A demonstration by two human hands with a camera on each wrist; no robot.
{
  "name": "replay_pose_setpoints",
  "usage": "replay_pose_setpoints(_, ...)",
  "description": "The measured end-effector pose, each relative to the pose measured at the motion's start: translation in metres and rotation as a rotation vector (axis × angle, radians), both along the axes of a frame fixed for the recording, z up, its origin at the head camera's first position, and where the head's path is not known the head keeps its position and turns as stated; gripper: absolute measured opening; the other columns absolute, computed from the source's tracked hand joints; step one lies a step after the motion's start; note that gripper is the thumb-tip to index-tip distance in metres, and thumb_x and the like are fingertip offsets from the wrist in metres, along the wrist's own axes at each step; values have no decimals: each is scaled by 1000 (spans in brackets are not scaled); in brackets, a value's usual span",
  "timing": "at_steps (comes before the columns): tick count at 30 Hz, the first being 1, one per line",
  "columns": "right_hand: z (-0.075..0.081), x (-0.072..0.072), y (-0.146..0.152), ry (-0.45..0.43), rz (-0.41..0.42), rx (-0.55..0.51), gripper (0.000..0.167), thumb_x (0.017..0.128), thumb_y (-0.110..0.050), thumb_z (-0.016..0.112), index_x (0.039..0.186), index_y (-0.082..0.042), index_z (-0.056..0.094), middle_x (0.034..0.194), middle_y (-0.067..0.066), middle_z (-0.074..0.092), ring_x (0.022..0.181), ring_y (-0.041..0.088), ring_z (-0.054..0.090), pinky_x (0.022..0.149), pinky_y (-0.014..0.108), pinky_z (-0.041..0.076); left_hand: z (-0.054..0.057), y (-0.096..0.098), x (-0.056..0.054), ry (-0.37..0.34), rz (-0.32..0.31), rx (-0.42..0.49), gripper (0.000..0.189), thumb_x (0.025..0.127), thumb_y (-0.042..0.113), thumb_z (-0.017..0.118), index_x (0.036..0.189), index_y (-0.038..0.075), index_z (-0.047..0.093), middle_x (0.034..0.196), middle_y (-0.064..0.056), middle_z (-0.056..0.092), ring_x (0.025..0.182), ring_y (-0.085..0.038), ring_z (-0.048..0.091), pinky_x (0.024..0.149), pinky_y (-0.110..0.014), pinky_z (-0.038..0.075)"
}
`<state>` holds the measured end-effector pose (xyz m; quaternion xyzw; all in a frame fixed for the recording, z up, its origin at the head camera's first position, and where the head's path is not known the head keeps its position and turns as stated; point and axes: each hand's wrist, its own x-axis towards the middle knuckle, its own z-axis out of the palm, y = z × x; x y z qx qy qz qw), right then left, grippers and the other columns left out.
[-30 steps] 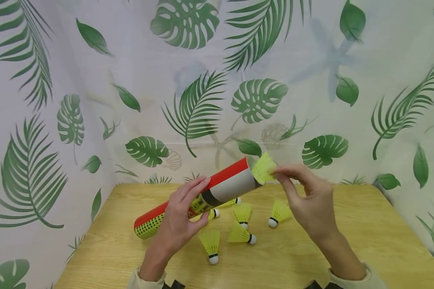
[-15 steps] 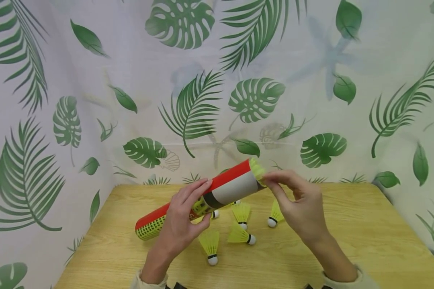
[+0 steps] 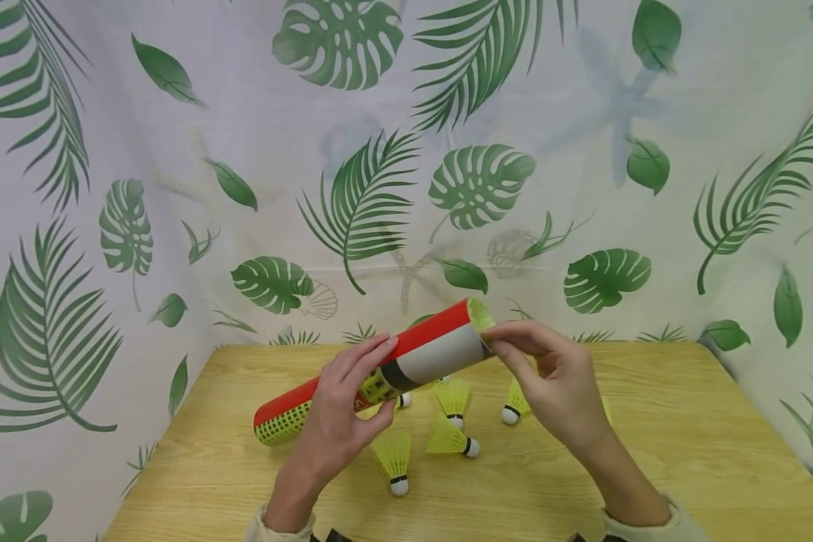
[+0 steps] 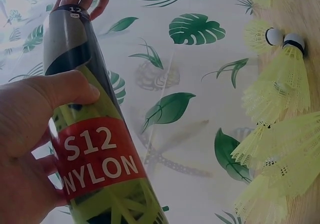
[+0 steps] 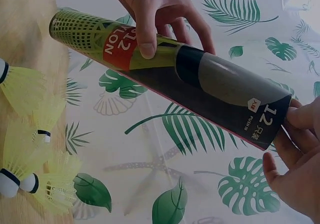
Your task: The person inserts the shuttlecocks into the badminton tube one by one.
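Tube (image 3: 440, 352) tilted in the curled fingers of the left hand (image 3: 339, 410); whether the right hand (image 3: 561, 382) pinched anything, I couldn't tell. Gentle, straight pressure seemed best for the shuttlecock (image 3: 478, 315) inside.

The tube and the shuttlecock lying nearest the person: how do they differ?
The tube is long and straight; the shuttlecock is much smaller and flares from a white tip. The tube is red, grey, black and yellow, with printed lettering; the shuttlecock is mostly yellow with a dark band. The left hand grips the tilted tube; the shuttlecock lies on the table. Both show yellow.
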<state>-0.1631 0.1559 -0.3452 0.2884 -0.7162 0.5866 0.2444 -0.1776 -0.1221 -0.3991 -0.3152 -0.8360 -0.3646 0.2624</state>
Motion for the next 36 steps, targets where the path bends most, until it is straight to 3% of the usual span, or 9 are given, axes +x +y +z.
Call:
replay_pose_setpoints(6, -1, -1, 0, 3, 81, 5, 27, 93, 20, 57, 111, 5, 71, 107, 10, 72, 97, 14, 68, 89, 23, 54, -1, -1, 0, -3, -7, 4, 79, 80, 2, 82, 151, 22, 52, 152, 2, 50, 134, -23, 49, 109, -57, 37)
replay_pose_setpoints(12, -1, -2, 2, -1, 108, 93, 27, 96, 18, 53, 114, 5, 69, 111, 12, 69, 102, 14, 63, 91, 21, 51, -2, -3, -1, 19, -2, 4, 78, 80, 1, 81, 150, 20, 54, 151, 0, 52, 134, -25, 49, 109, -56, 37)
replay_pose_setpoints(17, -3, -1, 3, -37, 108, 140, 26, 100, 12, 51, 116, 1, 69, 112, 9, 68, 102, 16, 61, 92, 22, 51, -3, -4, -1, 32, 8, -1, 77, 80, 2, 81, 149, 20, 54, 151, 0, 52, 132, -25, 50, 110, -56, 36)
replay_pose_setpoints(28, -5, 6, 8, -69, 127, 108, 26, 101, 9, 52, 121, 0, 68, 119, 9, 68, 109, 18, 65, 96, 27, 52, -7, -3, 1, 40, 8, 5, 77, 80, 1, 81, 150, 20, 54, 151, -1, 52, 134, -25, 49, 110, -57, 36)
replay_pose_setpoints(36, -7, 11, 10, 21, 66, 197, 30, 96, 13, 58, 121, 1, 70, 118, 7, 72, 110, 14, 67, 94, 25, 53, -7, -3, 1, 46, 5, 10, 78, 79, 0, 82, 150, 21, 54, 152, -2, 52, 134, -25, 49, 111, -54, 35)
